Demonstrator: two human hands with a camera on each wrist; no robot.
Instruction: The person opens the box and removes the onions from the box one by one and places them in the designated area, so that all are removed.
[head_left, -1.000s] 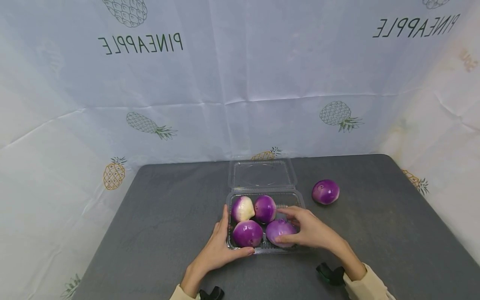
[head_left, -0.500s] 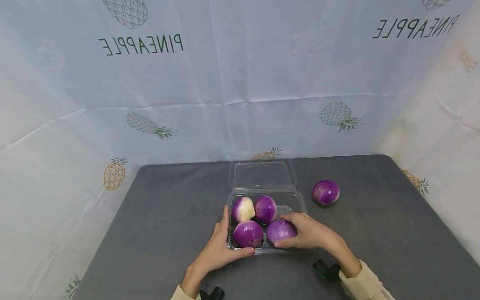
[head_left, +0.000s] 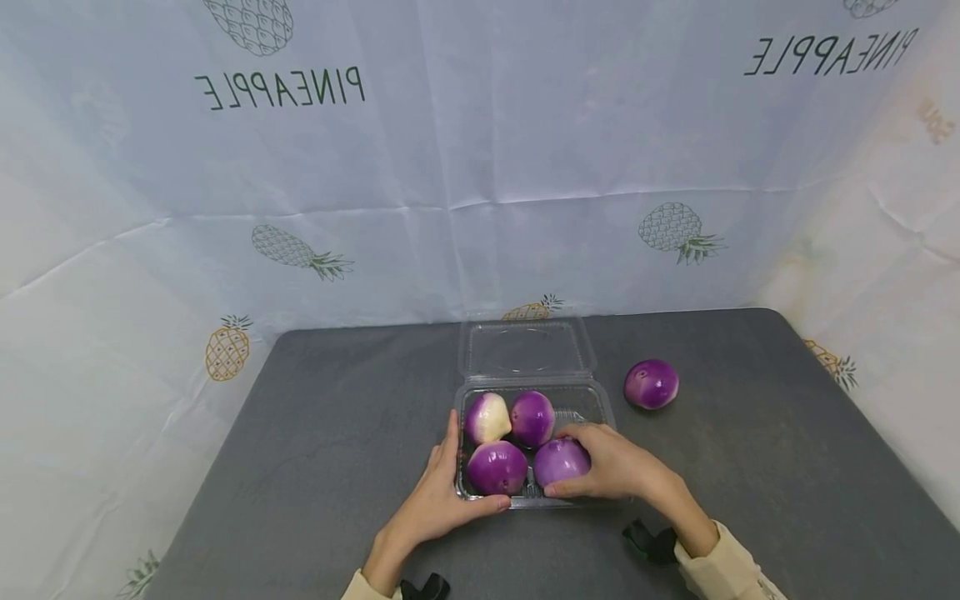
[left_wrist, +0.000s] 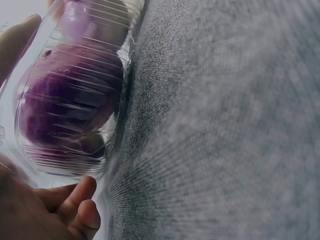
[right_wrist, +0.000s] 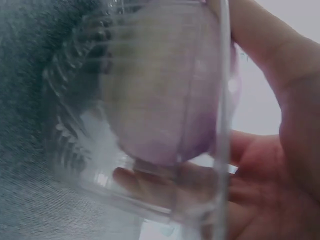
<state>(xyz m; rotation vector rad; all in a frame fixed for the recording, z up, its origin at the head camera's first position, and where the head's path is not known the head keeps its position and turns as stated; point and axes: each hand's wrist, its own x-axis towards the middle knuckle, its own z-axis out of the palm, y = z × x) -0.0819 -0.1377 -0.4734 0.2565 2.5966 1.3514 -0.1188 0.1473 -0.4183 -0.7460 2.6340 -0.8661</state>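
A clear plastic clamshell box (head_left: 534,502) lies with its lid (head_left: 525,348) folded back. Inside are a cream-ended purple onion (head_left: 487,418), a dark purple onion (head_left: 532,418) beside it, and another dark purple onion (head_left: 497,467) at front left. My right hand (head_left: 617,462) grips a paler purple onion (head_left: 559,463) in the front right part of the box, thumb in front and fingers behind. My left hand (head_left: 431,500) holds the box's front left corner, thumb along the front edge and fingers at the left side. In the left wrist view, curled fingertips (left_wrist: 89,214) show beside the ribbed wall.
Another purple onion (head_left: 651,384) lies on the dark grey table (head_left: 360,400), right of the box. Behind the table hangs a pale cloth (head_left: 465,150) printed with pineapples. Black straps (head_left: 649,542) sit by both wrists.
My right hand's fingers have drawn back closer around the pale onion, and the hand has moved slightly left. The left hand stays at the box's corner.
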